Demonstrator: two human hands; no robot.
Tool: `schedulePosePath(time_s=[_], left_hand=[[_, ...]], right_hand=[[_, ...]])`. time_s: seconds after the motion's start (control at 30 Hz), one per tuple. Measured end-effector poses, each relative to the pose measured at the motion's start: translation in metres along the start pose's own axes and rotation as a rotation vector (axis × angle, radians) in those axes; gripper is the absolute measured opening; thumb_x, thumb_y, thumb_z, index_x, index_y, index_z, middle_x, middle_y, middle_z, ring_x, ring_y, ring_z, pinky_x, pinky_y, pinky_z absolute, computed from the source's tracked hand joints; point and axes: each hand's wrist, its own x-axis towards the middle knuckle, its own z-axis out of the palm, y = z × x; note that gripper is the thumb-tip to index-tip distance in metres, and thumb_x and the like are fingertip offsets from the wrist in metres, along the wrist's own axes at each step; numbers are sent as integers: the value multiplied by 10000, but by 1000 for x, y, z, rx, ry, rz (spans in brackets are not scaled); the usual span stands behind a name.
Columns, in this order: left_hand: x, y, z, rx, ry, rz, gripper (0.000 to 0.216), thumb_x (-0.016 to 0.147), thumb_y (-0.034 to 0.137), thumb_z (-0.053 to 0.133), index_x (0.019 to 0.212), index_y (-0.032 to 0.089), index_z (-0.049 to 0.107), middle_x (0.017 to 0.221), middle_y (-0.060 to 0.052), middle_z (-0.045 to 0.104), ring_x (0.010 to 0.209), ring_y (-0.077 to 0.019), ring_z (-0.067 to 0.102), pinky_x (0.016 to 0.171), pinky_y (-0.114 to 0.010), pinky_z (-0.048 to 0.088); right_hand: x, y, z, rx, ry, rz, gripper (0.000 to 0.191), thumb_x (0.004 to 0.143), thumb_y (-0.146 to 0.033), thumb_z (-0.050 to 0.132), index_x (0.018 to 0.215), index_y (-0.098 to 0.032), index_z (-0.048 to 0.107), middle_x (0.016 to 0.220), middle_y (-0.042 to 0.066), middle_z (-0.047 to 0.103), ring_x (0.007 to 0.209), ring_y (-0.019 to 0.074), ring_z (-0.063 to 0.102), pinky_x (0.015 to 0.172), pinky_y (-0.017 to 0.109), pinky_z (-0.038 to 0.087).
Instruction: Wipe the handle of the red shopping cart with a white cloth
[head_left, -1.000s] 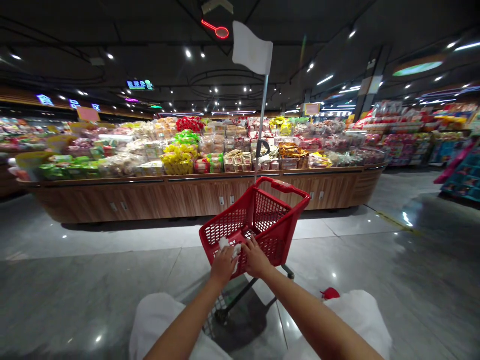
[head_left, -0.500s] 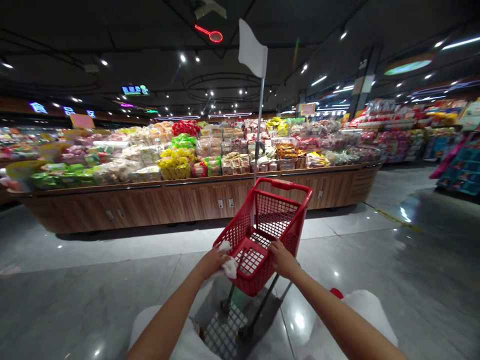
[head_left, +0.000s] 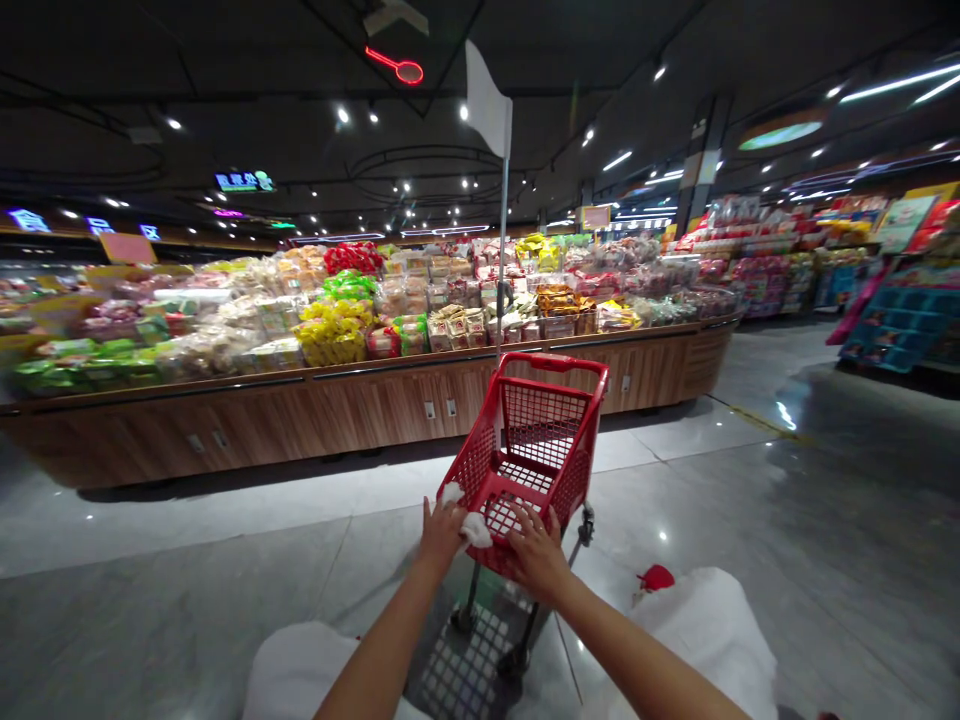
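A red plastic shopping cart (head_left: 517,480) with a grid-pattern basket stands in front of me, its handle on the far side. My left hand (head_left: 444,530) is at the basket's near left rim, pressing a crumpled white cloth (head_left: 476,530) against it; whether this is fabric or tissue I cannot tell. On the near rim, to the right of the cloth, rests my right hand (head_left: 538,555). Its fingers are stretched over the edge with the thumb apart, and nothing shows in it. From the cart rises a thin pole with a white flag (head_left: 489,105).
Beyond the cart, a long wooden display counter (head_left: 375,405) is piled with packaged foods. Shelves of colourful goods (head_left: 772,265) stand at the right. My white-clothed knees (head_left: 712,630) flank the view below, with a red item (head_left: 657,577) near the right one. The floor is glossy grey.
My right hand has shifted from the basket's right side to its near rim, its fingers spreading. The left hand stays with the cloth at the left rim. The view has turned slightly right.
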Motion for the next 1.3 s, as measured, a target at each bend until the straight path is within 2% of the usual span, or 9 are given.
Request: schedulePosePath(time_s=[0.13,0.27,0.37,0.47,0.57,0.83,0.97,1.13,1.3], left_hand=[[9,22,-4,-3,23,26,240,741,268,654,978,244,673,1442,-80,426,1407,-370,170,1124,-612,46],[22,40,-6,-53,-183,111,253,788,227,578,1022,163,648,1171,-121,623,1209,-267,481,1092,-425,271],[24,53,-3,-58,-177,75,274,798,221,547,1048,145,631,1066,-116,652,1076,-255,555,1001,-386,360],[21,65,1,-75,-140,30,272,785,238,548,1029,152,633,1071,-122,646,1083,-278,543,988,-407,359],[18,72,3,-147,-94,-23,304,753,252,559,1032,162,642,1068,-116,649,1082,-293,534,985,-420,357],[8,63,4,-210,-79,-93,327,721,242,543,1024,177,651,1065,-108,653,1072,-311,524,964,-441,355],[2,58,6,-208,-59,-102,338,731,230,542,1050,192,644,1096,-104,646,1090,-305,513,986,-454,343],[-6,47,7,-237,-50,-97,283,763,261,554,1021,209,656,1040,-67,663,1083,-266,523,984,-411,355],[-1,46,4,-468,62,-154,354,927,406,372,969,187,647,939,-60,678,933,-219,591,878,-370,439]], right_hand=[[1,23,-11,-55,-47,60,288,798,-243,568,1079,-239,631,1512,102,330,1405,284,224,1101,570,-76],[3,43,-26,-78,-149,91,368,761,-215,579,1126,-222,629,1497,118,353,1409,281,223,1120,547,8],[14,42,-56,-58,-235,122,414,712,-313,669,1113,-215,641,1472,143,388,1391,329,253,1104,577,89],[33,17,-104,-79,65,107,280,716,-326,683,980,-232,671,1534,92,282,1407,353,192,1087,625,25],[51,-20,-155,-108,370,-123,121,794,-276,604,707,-224,670,1555,-38,228,1439,326,51,1075,604,-122],[70,-73,-214,-136,527,-370,183,787,-249,593,619,-217,658,1542,-110,231,1435,316,-98,1027,577,-257],[70,-70,-201,-80,430,-382,157,790,-260,600,658,-206,666,1528,-51,289,1442,314,26,1080,559,-172],[53,-20,-123,-6,-8,-248,168,825,-238,547,921,-214,683,1210,78,624,1188,229,517,1095,461,243],[19,43,-35,-13,-127,-69,505,718,-138,579,1223,-162,579,1329,141,537,1366,285,311,1123,504,205]])
